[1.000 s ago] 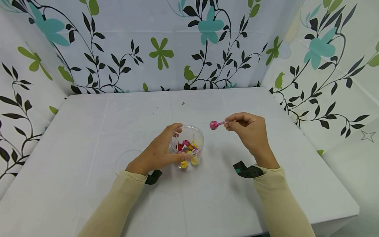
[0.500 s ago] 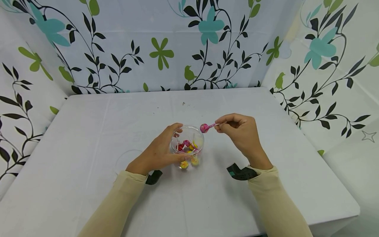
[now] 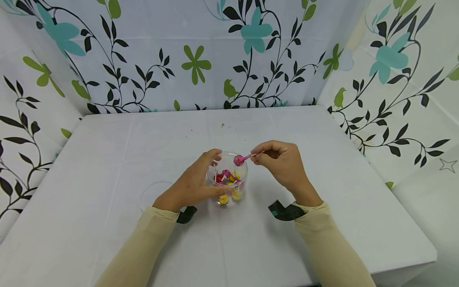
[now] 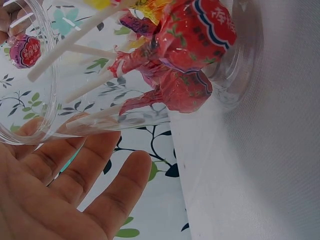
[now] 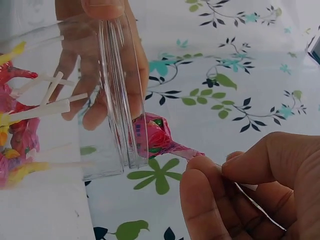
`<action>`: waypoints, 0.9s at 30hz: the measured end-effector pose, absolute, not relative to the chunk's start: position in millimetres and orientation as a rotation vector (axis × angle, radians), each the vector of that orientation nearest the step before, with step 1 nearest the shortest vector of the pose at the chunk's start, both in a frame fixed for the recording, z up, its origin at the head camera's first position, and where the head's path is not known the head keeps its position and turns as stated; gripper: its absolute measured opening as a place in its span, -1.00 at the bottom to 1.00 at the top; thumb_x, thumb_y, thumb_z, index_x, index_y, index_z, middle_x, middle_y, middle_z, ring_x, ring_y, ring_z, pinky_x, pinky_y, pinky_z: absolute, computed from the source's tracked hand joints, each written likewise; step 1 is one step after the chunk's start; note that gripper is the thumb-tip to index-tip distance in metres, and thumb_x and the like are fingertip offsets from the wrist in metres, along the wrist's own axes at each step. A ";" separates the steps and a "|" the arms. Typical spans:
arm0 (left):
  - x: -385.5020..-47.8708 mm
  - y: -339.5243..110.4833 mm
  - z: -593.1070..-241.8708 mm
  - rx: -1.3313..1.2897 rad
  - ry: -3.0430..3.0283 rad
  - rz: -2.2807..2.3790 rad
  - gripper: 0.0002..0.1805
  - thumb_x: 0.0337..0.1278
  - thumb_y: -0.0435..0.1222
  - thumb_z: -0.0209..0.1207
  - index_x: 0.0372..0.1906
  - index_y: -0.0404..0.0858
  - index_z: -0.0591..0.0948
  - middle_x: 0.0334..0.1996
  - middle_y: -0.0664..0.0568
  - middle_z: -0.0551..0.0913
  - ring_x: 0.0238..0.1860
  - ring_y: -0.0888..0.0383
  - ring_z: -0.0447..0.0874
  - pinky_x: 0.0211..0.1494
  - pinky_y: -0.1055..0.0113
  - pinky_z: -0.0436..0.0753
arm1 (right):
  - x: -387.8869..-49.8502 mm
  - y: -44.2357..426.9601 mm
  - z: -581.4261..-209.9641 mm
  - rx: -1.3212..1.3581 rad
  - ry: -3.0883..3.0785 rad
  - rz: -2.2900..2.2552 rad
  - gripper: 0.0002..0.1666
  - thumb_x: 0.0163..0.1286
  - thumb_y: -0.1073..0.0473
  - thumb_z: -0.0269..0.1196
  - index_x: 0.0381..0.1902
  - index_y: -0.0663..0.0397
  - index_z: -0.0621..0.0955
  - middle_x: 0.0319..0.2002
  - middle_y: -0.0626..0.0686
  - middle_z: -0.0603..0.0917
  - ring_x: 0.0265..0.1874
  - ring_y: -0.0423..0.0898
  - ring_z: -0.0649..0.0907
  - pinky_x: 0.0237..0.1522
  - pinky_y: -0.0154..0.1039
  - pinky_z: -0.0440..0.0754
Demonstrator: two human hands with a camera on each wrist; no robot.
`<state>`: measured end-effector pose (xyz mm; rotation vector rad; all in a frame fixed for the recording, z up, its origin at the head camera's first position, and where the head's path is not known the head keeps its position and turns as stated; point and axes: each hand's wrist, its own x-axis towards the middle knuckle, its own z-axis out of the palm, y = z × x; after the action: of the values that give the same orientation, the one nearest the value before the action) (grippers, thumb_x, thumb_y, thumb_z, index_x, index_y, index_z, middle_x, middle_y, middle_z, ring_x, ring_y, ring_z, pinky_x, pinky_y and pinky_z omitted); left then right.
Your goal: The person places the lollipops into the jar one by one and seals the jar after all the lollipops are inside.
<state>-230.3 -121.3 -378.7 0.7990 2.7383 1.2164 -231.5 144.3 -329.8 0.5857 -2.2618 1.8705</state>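
A clear plastic jar (image 3: 246,174) stands on the table with several wrapped lollipops (image 4: 195,37) inside, red, pink and yellow, their white sticks mostly pointing toward the mouth. Thumb and fingers of my left hand (image 3: 190,183) grip the jar around its side. My right hand (image 3: 279,164) pinches the stick of a pink lollipop (image 3: 238,160) between thumb and fingertips. That lollipop's wrapped head is at the jar's open mouth, over the right side of the rim. Right wrist view: the pink lollipop (image 5: 152,135) appears beside the rim, partly seen through clear plastic.
A clear round lid (image 3: 142,192) lies on the white table (image 3: 107,239) left of the jar, partly hidden by my left hand. Small dark specks (image 3: 223,125) dot the far part of the tabletop. Patterned curtains (image 3: 143,40) enclose the back and sides.
My right hand has moved left, carrying the pink lollipop from right of the jar to its mouth. My left hand and the jar have stayed in place.
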 end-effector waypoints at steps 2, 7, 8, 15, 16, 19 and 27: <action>-229.3 -122.8 -379.3 0.794 2.738 1.220 0.14 0.02 0.13 0.53 0.60 -0.07 0.15 0.39 0.02 0.45 0.34 0.03 0.44 0.40 -0.14 0.49 | -231.0 142.6 -330.6 0.596 -2.280 1.859 -0.88 0.37 0.45 0.29 -0.18 0.35 0.75 -0.21 0.26 0.76 -0.32 -0.09 0.79 -0.13 -0.23 0.78; -226.6 -127.0 -379.9 0.786 2.740 1.230 0.13 0.02 0.13 0.53 0.60 -0.08 0.15 0.39 0.03 0.44 0.33 0.03 0.45 0.39 -0.13 0.50 | -229.8 139.0 -331.4 0.598 -2.312 1.833 -0.77 0.31 0.44 0.35 -0.06 0.29 0.73 -0.14 0.23 0.76 -0.25 -0.11 0.77 -0.17 -0.29 0.74; -226.0 -127.8 -379.9 0.786 2.743 1.230 0.13 0.02 0.14 0.52 0.60 -0.09 0.15 0.38 0.03 0.44 0.33 0.02 0.46 0.38 -0.13 0.50 | -229.6 138.3 -331.6 0.593 -2.321 1.825 -0.75 0.31 0.44 0.35 -0.05 0.28 0.72 -0.14 0.21 0.76 -0.23 -0.11 0.77 -0.17 -0.29 0.73; -222.8 -132.9 -380.6 0.782 2.741 1.240 0.11 0.05 0.13 0.51 0.60 -0.09 0.15 0.39 0.04 0.43 0.33 -0.04 0.47 0.38 -0.13 0.48 | -230.2 135.0 -337.7 0.562 -2.395 1.775 -0.74 0.34 0.40 0.33 -0.02 0.20 0.72 -0.10 0.15 0.76 -0.15 -0.10 0.74 -0.17 -0.29 0.69; -222.6 -133.4 -380.5 0.781 2.737 1.243 0.11 0.06 0.13 0.51 0.60 -0.09 0.15 0.40 0.04 0.43 0.34 -0.03 0.47 0.38 -0.13 0.48 | -230.4 134.5 -338.5 0.558 -2.400 1.770 -0.74 0.34 0.40 0.32 -0.02 0.19 0.73 -0.10 0.15 0.76 -0.15 -0.10 0.74 -0.18 -0.29 0.68; -222.5 -134.8 -378.7 0.790 2.729 1.238 0.11 0.07 0.13 0.49 0.61 -0.07 0.15 0.40 0.00 0.44 0.33 -0.03 0.47 0.39 -0.12 0.48 | -231.2 134.0 -340.4 0.559 -2.405 1.757 -0.74 0.35 0.40 0.32 -0.02 0.17 0.73 -0.08 0.13 0.75 -0.14 -0.08 0.73 -0.19 -0.28 0.68; -228.9 -152.9 -359.5 0.716 2.814 1.219 -0.18 0.48 0.16 0.11 0.64 -0.01 0.12 0.43 -0.01 0.42 0.41 -0.03 0.43 0.26 -0.19 0.58 | -235.1 143.1 -343.9 0.520 -2.440 1.701 -0.74 0.38 0.34 0.33 0.02 0.15 0.72 -0.03 0.10 0.74 -0.08 -0.08 0.70 -0.14 -0.27 0.64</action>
<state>-228.9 -152.9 -359.5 0.7158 2.8145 1.2186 -235.1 143.1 -343.9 0.5199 -2.4403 1.7014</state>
